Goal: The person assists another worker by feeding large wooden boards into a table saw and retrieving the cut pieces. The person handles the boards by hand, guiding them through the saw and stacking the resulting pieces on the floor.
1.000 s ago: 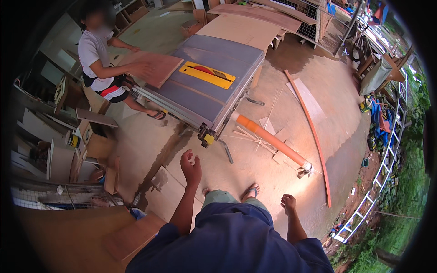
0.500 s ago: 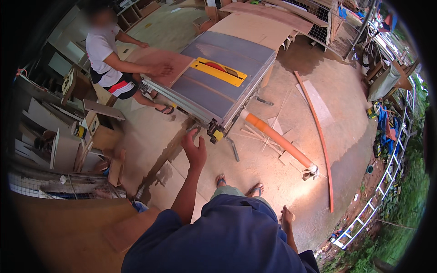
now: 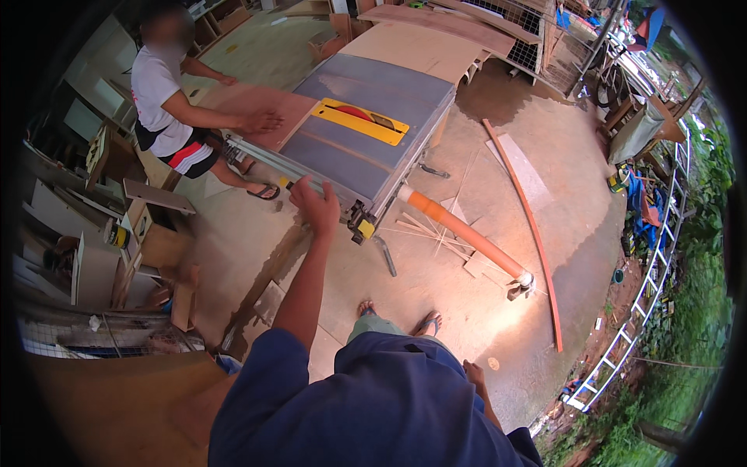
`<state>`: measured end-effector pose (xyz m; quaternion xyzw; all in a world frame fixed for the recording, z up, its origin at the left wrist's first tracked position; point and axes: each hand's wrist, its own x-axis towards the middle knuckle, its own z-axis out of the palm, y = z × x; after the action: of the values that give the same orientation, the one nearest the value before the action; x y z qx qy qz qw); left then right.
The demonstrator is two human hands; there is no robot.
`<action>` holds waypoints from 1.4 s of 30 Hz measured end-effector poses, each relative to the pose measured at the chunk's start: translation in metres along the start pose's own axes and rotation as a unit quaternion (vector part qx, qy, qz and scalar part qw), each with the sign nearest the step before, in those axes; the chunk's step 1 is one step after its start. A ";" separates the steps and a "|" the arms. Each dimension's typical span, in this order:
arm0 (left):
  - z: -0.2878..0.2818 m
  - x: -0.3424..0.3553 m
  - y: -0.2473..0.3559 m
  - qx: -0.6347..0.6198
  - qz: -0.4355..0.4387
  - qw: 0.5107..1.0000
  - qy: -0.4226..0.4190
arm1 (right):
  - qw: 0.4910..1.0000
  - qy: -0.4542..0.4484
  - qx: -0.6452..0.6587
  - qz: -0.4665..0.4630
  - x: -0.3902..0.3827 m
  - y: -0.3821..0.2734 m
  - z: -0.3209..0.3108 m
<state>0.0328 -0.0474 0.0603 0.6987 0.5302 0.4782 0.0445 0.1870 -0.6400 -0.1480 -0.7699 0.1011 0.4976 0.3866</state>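
Observation:
My left hand [image 3: 317,208] is raised at the front rail [image 3: 272,165] of a table saw [image 3: 350,152], thumb and fingers apart. Whether the fingertips touch the rail I cannot tell. A yellow insert plate [image 3: 359,122] with a red part in its slot is set in the grey saw top. A reddish plywood sheet [image 3: 253,113] lies on the saw's left side, under another person's flat hand [image 3: 261,121]. Low at my right side hangs my right hand [image 3: 474,373], mostly hidden by my dark blue shirt; its fingers cannot be made out.
An orange pipe [image 3: 467,235] slants from the saw down to the floor. Thin wood strips [image 3: 436,233] and a long reddish strip [image 3: 525,226] lie there too. The other person [image 3: 167,93] stands left of the saw. Wooden boxes and offcuts [image 3: 159,237] crowd the left; a white ladder [image 3: 634,335] lies at right.
My left hand has moved forward, up to the saw's front rail. My right hand has drawn in closer to my body. The view has shifted slightly; the other person's hand stays on the plywood.

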 end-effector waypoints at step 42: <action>0.040 -0.023 -0.032 -0.074 -0.101 0.992 -0.029 | 0.992 0.090 0.083 -0.028 0.041 -0.008 0.061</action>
<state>0.0392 -0.0339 0.0064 0.6502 0.5594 0.4887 0.1597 0.1692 -0.5833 -0.1910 -0.7793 0.1550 0.4050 0.4524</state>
